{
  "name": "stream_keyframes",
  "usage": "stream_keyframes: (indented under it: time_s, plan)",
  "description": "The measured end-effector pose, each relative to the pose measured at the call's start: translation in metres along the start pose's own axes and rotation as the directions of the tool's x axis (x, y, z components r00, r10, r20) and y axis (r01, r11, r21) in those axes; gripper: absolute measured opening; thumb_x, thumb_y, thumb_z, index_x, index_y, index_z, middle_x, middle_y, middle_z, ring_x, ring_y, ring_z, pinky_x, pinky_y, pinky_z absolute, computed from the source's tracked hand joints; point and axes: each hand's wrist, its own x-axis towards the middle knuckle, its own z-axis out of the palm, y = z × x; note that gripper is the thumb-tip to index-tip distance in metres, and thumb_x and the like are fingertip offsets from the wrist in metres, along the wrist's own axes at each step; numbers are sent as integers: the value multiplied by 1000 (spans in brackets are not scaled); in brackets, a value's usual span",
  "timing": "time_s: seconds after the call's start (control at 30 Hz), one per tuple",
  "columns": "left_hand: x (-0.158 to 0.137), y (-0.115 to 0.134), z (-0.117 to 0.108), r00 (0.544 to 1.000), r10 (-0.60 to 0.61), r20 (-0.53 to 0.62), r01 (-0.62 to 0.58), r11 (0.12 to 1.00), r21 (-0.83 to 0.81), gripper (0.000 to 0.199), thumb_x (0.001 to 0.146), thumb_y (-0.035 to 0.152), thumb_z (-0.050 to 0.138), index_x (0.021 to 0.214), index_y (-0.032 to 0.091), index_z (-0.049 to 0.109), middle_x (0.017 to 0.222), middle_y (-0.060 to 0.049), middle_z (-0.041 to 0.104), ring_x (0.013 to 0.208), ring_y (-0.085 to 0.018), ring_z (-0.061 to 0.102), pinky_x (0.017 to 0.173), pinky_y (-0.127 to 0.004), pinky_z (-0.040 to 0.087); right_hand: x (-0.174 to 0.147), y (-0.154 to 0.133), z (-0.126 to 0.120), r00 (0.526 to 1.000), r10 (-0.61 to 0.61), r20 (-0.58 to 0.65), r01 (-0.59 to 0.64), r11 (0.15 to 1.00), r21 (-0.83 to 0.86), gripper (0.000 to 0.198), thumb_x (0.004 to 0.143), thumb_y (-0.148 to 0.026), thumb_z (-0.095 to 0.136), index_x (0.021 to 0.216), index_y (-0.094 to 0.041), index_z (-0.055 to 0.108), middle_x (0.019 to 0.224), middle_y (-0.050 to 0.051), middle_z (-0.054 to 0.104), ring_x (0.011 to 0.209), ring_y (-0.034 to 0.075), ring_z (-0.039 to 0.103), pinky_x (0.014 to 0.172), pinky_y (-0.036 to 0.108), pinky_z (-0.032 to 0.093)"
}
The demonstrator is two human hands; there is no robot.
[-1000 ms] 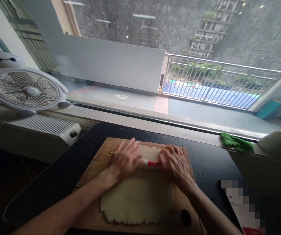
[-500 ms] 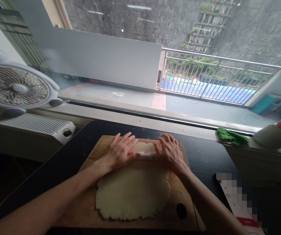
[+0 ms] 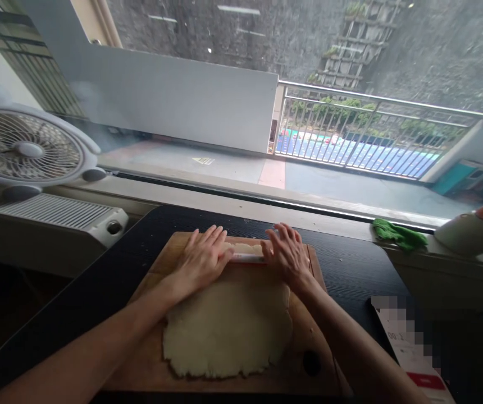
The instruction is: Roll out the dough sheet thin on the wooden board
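Window takes up most of the far side, metal railing visible through the glass. Black counter below it, rounded corners. Wooden board flat on the counter. White fan off to the left, well apart from the board. Dough lies on the board as one flat sheet, ragged near edge. Left hand open, palm down, fingers extended; right hand likewise, fingers spread wider. Can't tell from here how hard either presses. Green cloth at far right, on the sill. Rod, white with red, sits crosswise on the dough's far part, ends hidden by the hands; thin dough strip shows past it.
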Motion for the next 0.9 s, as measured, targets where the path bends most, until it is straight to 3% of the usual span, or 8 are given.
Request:
stream_keyframes:
  time_s: [0.1, 0.17, 0.33, 0.4, 0.5, 0.63, 0.83, 0.9]
  plan:
    - [47, 1, 3, 987, -141, 73, 143, 990, -15, 51, 91, 44, 26, 126, 16, 51, 136, -10, 47, 131, -25, 32, 107, -52, 19, 45, 10, 4, 989, 145, 26, -146, 989, 2, 45, 94, -43, 24, 120, -17, 50, 124, 13, 48, 116, 25, 41, 94, 41, 32]
    - [53, 0, 0, 988, -135, 75, 137, 990, -26, 51, 91, 43, 25, 126, 15, 51, 136, -10, 47, 131, -25, 33, 107, -51, 20, 48, 9, 4, 987, 161, 29, -161, 987, 7, 46, 94, -44, 24, 122, -17, 49, 124, 14, 48, 115, 26, 43, 92, 43, 34]
    - [-13, 1, -8, 997, 75, -22, -76, 997, -34, 49, 92, 39, 28, 132, 17, 46, 139, -8, 44, 133, -22, 30, 111, -45, 16, -23, -4, 1, 998, -27, 56, 28, 1000, -10, 42, 92, -47, 33, 123, -24, 49, 133, 9, 44, 129, 27, 28, 100, 45, 27]
    - [-20, 3, -8, 995, 85, -52, -87, 995, -43, 49, 92, 38, 28, 134, 17, 43, 140, -8, 41, 134, -22, 29, 112, -45, 15, -31, -2, 2, 994, -104, 17, 105, 994, -32, 38, 92, -44, 35, 120, -25, 52, 133, 8, 45, 131, 27, 24, 103, 45, 24]
    - [17, 2, -2, 998, -42, -44, 40, 998, -47, 48, 92, 38, 26, 126, 15, 51, 135, -11, 48, 132, -24, 32, 110, -50, 15, 3, 7, 7, 997, -67, -32, 65, 996, -56, 34, 93, -39, 34, 112, -23, 57, 125, 8, 50, 127, 26, 30, 101, 43, 26]
    - [61, -2, 0, 986, -125, 109, 135, 988, -81, 50, 92, 42, 26, 122, 15, 53, 134, -11, 49, 131, -26, 34, 105, -55, 22, 44, 14, 11, 998, 57, -4, -57, 996, -70, 39, 93, -39, 30, 114, -18, 56, 123, 11, 50, 120, 25, 38, 96, 42, 33]
    - [-17, -1, -15, 988, 155, 1, -154, 980, -125, 48, 92, 37, 29, 133, 18, 44, 138, -8, 45, 132, -21, 32, 111, -45, 17, -29, 0, 3, 992, -105, 73, 110, 992, -67, 44, 92, -45, 32, 126, -22, 47, 134, 8, 44, 133, 26, 22, 103, 44, 26]
    - [-17, -1, -15, 987, 161, -17, -161, 979, -121, 48, 92, 36, 29, 133, 18, 43, 139, -8, 44, 133, -21, 31, 112, -45, 15, -27, 2, 5, 992, -101, 70, 106, 991, -75, 43, 92, -45, 32, 125, -22, 48, 134, 8, 44, 133, 27, 21, 104, 45, 24]
